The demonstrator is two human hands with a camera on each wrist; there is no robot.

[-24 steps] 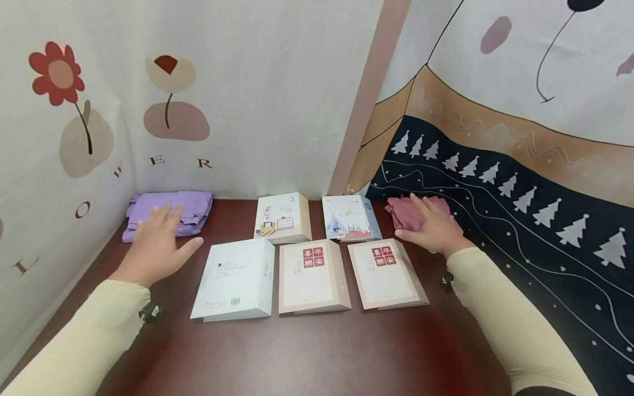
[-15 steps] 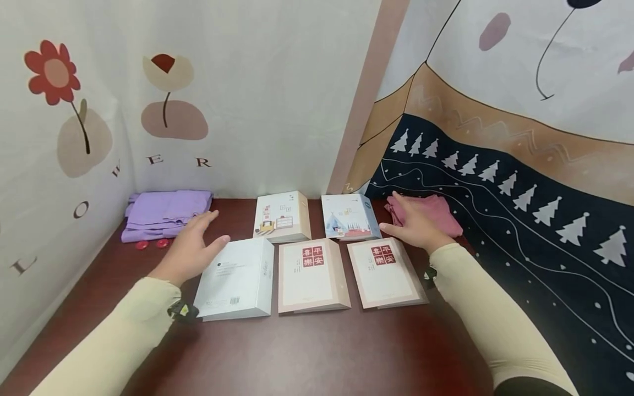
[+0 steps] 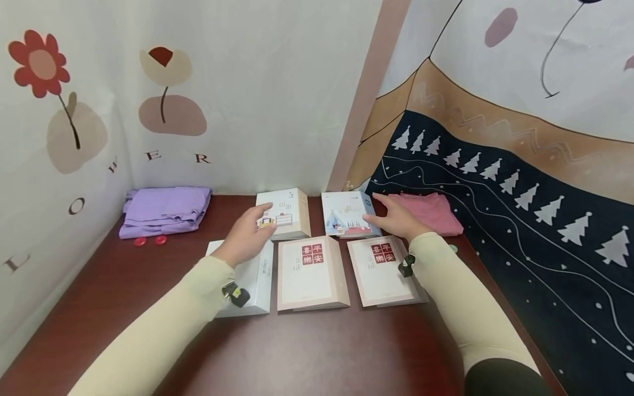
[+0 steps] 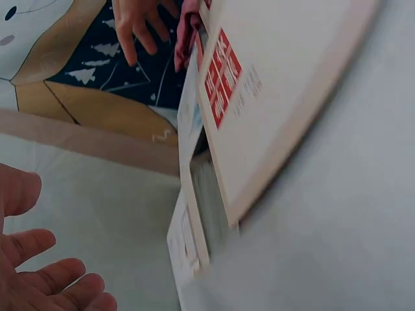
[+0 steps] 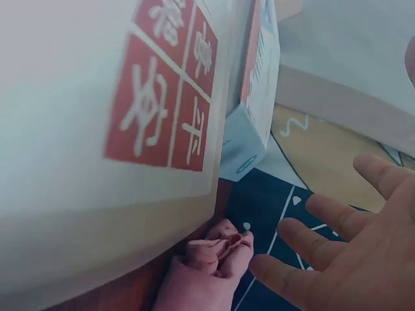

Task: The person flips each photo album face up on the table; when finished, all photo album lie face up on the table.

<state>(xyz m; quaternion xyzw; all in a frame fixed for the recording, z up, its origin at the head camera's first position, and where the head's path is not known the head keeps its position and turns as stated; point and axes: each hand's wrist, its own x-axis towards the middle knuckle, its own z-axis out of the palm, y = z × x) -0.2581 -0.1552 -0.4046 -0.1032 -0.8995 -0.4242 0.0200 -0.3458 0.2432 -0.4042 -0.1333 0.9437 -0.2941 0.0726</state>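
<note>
My left hand is over the front-left white book, its fingertips overlapping the back-left book with a room drawing. Its fingers are spread and hold nothing in the left wrist view. My right hand reaches beside the blue-spined book with a tent drawing; its fingers look spread and grip nothing in the right wrist view. In front lie two cream books with red character squares, the middle book and the right book. Whether either hand touches a book, I cannot tell.
Folded purple cloth lies at the back left, with two red round pieces before it. Pink cloth lies behind my right hand. Printed fabric hangs around the dark red table.
My left hand has moved right from the purple cloth to above the white book, uncovering the red pieces. My right hand has moved left from the pink cloth towards the blue-spined book.
</note>
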